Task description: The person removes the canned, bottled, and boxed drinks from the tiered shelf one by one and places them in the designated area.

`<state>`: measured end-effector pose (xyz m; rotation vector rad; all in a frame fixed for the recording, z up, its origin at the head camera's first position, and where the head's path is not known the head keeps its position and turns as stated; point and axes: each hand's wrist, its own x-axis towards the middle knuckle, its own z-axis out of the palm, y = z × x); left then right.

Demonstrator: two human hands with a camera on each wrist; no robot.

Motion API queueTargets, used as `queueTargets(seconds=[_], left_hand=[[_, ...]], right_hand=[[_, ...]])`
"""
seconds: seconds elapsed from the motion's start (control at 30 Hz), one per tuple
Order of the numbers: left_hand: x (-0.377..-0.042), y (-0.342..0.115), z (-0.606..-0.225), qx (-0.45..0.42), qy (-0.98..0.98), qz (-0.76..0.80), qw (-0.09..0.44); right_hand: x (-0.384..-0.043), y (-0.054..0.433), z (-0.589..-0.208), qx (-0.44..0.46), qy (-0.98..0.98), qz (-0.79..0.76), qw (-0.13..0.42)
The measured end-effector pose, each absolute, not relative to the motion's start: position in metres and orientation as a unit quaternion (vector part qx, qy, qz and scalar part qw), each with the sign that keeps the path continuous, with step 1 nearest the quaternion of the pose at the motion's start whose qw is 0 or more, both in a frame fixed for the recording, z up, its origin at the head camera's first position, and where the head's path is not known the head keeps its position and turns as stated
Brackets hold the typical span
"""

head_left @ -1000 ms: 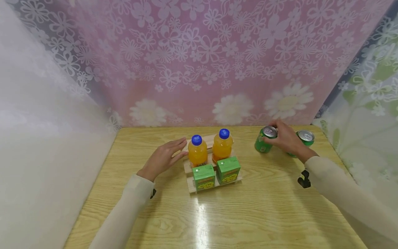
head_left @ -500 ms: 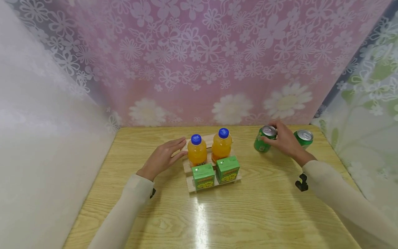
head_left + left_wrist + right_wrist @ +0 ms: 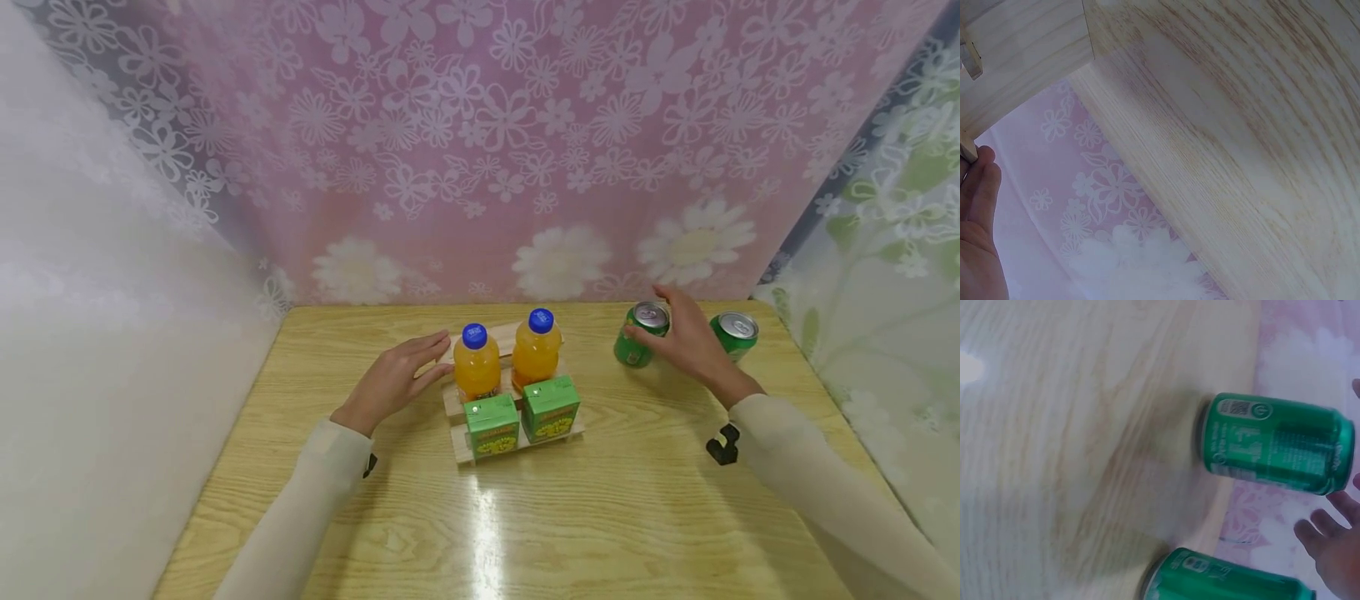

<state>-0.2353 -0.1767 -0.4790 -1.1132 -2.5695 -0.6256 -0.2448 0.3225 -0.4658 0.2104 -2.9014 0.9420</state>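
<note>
My left hand (image 3: 390,383) rests its straight fingertips on the left end of a stepped wooden rack (image 3: 461,446). Two orange juice bottles (image 3: 476,367) with blue caps stand on the rack, behind two green juice boxes (image 3: 492,429). At the right, my right hand (image 3: 693,342) is spread around a green drink can (image 3: 632,350), thumb in front and forefinger raised behind. The right wrist view has the fingers (image 3: 1325,522) loosely spread near that can's top; any contact is unclear. Another green can (image 3: 737,329) stands to the right, partly behind the hand.
The wooden table (image 3: 585,517) ends at a pink flowered curtain (image 3: 450,208) at the back. A white wall covering (image 3: 112,333) borders its left side, a flowered one (image 3: 885,317) its right. Both cans stand upright close to the back edge.
My right hand's fingers have loosened and spread from the can, the forefinger lifting behind it. The can stays in its place. My left hand keeps its place at the rack.
</note>
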Motion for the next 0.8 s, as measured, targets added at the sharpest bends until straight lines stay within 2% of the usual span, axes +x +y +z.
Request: queueTargets(seconds=[0.4, 0.8], left_hand=[[-0.236, -0.176, -0.479, -0.387, -0.886, -0.214, 0.142], [-0.236, -0.176, -0.48, -0.385, -0.886, -0.217, 0.14]], right_hand=[[-0.243, 0.303, -0.45, 0.083, -0.932, 0.339, 0.101], [-0.241, 0.274, -0.433, 0.114, -0.913, 0.374, 0.112]])
